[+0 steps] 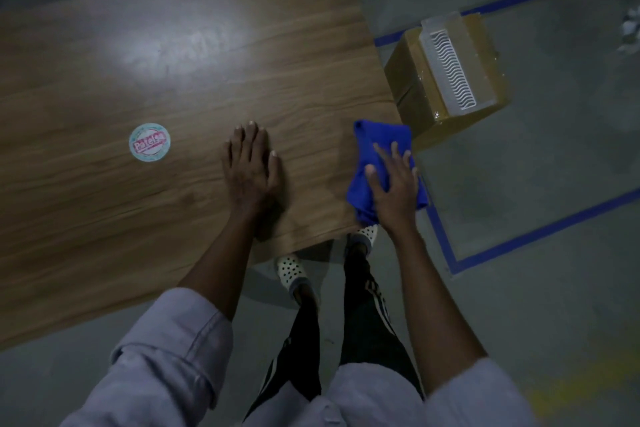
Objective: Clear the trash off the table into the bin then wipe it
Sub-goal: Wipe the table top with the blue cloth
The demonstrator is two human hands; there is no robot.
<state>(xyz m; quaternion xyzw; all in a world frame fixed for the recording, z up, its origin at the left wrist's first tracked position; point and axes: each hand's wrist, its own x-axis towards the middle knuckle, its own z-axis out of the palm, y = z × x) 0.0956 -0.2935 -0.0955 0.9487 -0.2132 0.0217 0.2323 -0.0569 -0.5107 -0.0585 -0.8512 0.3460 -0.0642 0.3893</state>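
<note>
Table (173, 80) of brown wood filled the left and middle of the view, and it was the thing to be wiped. On its left part lay a round paper disc (149, 142) with red letters. I could not tell if it was stuck down or loose. If it was loose, I think it should have gone in the bin before the cloth got there.

Next came the left hand (251, 163). It lay flat on the wood with straight fingers and held nothing. It looked like a prop to lean on. It would have needed to lift away so the spot under it got wiped too.

At the right edge of the table, near the front corner, was the blue cloth (377, 149). Part of it hung off the edge. The right hand (394, 184) pressed down on it with spread fingers, not curled round it.

I think the wiping step was on. To do it well, more of the cloth should have sat on the wood. Long rows toward the left, each a bit over the last, would miss no strip.

On the floor just beside the table stood a brown box (408, 90) with a white plastic piece (450, 69) on top. I could not tell if it was the bin.
</note>
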